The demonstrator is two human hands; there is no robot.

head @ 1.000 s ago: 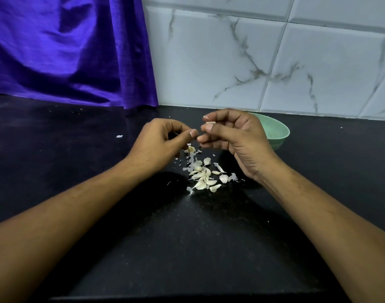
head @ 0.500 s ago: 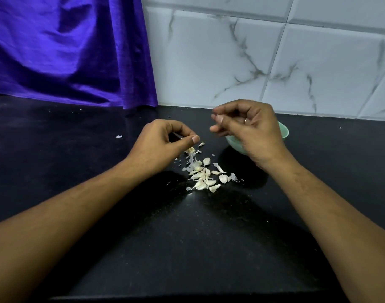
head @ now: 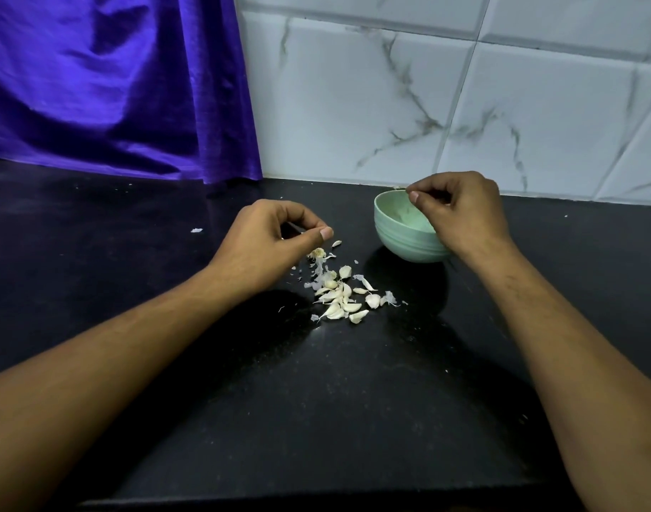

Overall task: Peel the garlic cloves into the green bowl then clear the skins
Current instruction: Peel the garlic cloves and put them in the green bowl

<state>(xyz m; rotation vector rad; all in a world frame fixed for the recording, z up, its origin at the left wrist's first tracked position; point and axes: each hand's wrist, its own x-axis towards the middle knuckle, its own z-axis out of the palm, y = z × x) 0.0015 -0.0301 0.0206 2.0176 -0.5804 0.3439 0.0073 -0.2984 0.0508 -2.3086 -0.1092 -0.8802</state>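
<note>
A pale green bowl (head: 398, 238) stands on the black counter (head: 316, 400) near the back wall. My right hand (head: 460, 212) hovers over the bowl's right side, its curled fingers pinched together on a garlic clove that they hide. To the left of the bowl, my left hand (head: 276, 238) is held just above the counter, thumb and fingertips pinching a bit of garlic skin. In front of both hands lies a small pile of garlic cloves (head: 340, 301) mixed with papery skins (head: 388, 298).
A purple cloth (head: 113, 86) hangs at the back left, next to a white marbled tile wall (head: 464, 105). A stray skin flake (head: 196, 230) lies on the counter to the left. The counter's front edge runs along the bottom of the view.
My right hand has moved back and to the right, from next to my left hand to above the green bowl. My left hand has stayed in place.
</note>
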